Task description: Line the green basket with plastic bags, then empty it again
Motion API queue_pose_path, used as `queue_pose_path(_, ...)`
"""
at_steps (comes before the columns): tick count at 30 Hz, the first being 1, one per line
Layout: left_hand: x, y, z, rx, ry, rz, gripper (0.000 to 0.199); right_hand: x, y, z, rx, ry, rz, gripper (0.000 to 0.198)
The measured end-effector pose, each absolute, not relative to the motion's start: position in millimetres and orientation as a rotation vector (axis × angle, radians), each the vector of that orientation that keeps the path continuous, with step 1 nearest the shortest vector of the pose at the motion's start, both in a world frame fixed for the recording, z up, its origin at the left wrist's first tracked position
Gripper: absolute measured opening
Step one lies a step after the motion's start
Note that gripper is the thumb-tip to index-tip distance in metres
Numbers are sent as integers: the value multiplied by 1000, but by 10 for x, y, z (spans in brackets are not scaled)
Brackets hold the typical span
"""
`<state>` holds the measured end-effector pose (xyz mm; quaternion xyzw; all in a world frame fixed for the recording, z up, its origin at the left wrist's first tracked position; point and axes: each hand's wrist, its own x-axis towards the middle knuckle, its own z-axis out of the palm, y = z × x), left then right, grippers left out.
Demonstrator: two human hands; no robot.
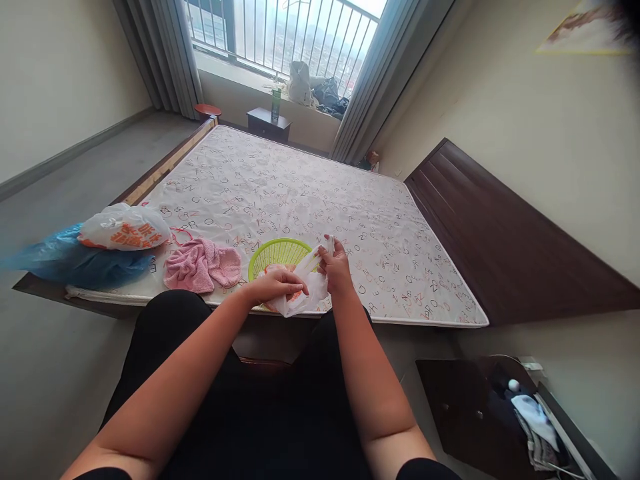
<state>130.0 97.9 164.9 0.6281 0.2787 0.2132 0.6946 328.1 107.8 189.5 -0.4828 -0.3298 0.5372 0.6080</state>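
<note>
A thin white plastic bag hangs between my two hands, in front of a lime-green plastic basket on the near edge of the mattress. My left hand is closed on the bag's left side. With pinched fingers, my right hand holds the bag's upper right part. Something orange shows at the bag's left, partly hidden by my left hand; whether it is print or contents I cannot tell. Left of the basket lies a crumpled pink towel.
A white bag with orange print rests on a blue plastic bag at the mattress's left corner. The patterned mattress stretches toward the window. A dark headboard stands right; a dark bedside cabinet holds small items.
</note>
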Motion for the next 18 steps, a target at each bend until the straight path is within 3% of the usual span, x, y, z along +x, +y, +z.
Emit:
queue_pose_path(2, 1298, 1028, 1599, 1460, 737, 456, 39, 3294, 1061, 1884, -1132, -831, 1214, 57)
queue_pose_path(6, 1319, 1060, 1561, 1273, 1051, 822, 48, 3304, 988, 1938, -1152, -1097, 961, 55)
queue_pose_path(12, 1357, 969, 1690, 1249, 792, 784, 59, 3155, 868, 2100, -1090, -1497, 983, 37)
queue_pose_path(18, 1523, 938, 1491, 1837, 936, 780, 30, 2913, 827, 2181, -1106, -2109, 732, 37)
